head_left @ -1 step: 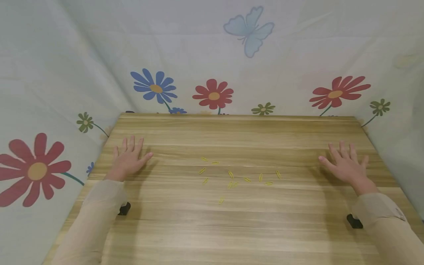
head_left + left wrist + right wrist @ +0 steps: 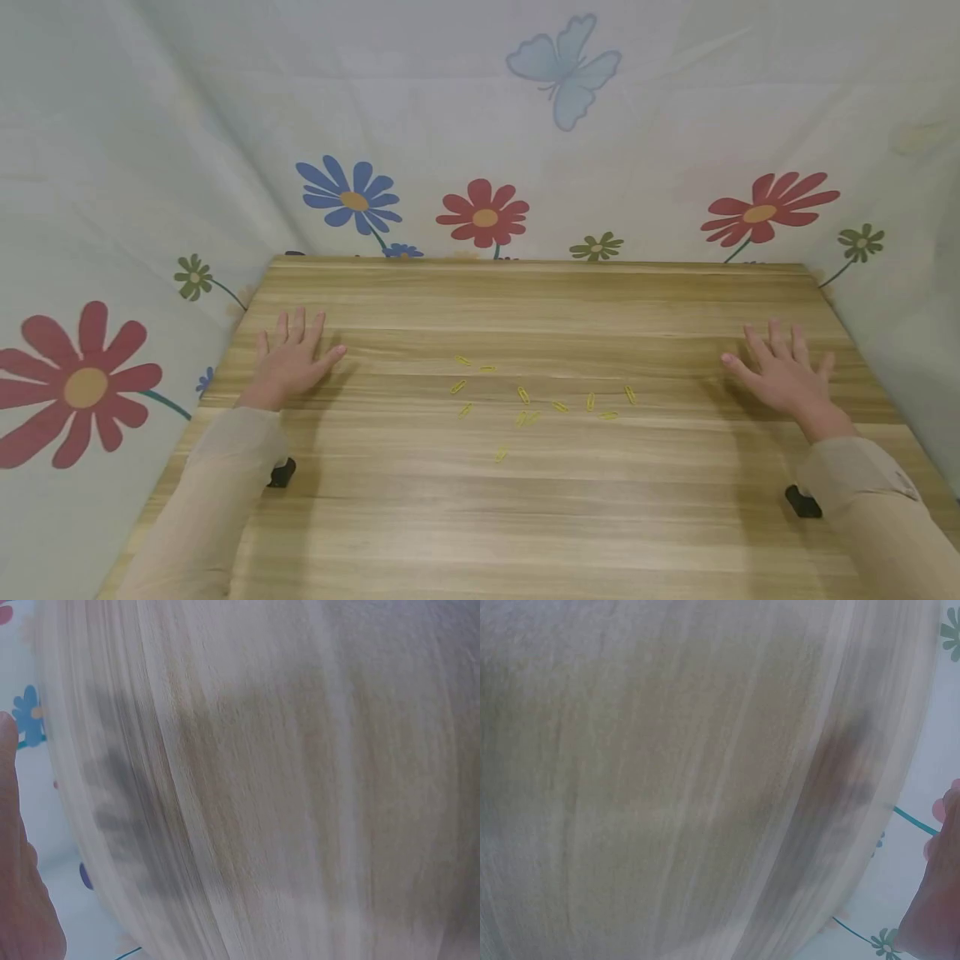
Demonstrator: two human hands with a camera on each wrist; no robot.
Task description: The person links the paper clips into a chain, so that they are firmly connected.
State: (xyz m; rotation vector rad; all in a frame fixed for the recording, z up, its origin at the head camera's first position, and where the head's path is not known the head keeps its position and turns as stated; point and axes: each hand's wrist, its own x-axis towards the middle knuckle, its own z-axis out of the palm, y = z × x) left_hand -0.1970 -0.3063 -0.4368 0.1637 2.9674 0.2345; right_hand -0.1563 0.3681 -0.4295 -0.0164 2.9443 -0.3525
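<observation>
Several yellow paper clips lie scattered flat about the middle of the wooden table; one clip (image 2: 522, 395) is near the centre of the group and another (image 2: 501, 455) lies closest to the front. To their left, my left hand (image 2: 291, 362) has its fingers spread and holds nothing. My right hand (image 2: 783, 377) is off to the right of the clips, fingers also spread, nothing in it. In the left wrist view the hand's edge (image 2: 26, 892) appears apart from its shadow on the wood. The right wrist view likewise shows part of the hand (image 2: 934, 900) with a shadow beside it.
The wooden table (image 2: 480, 517) has a straight back edge and slanting sides. A white cloth (image 2: 420, 100) printed with flowers and a butterfly hangs behind and beside it. A small black piece (image 2: 282, 473) shows under the left cuff, and a similar black piece (image 2: 804, 502) under the right.
</observation>
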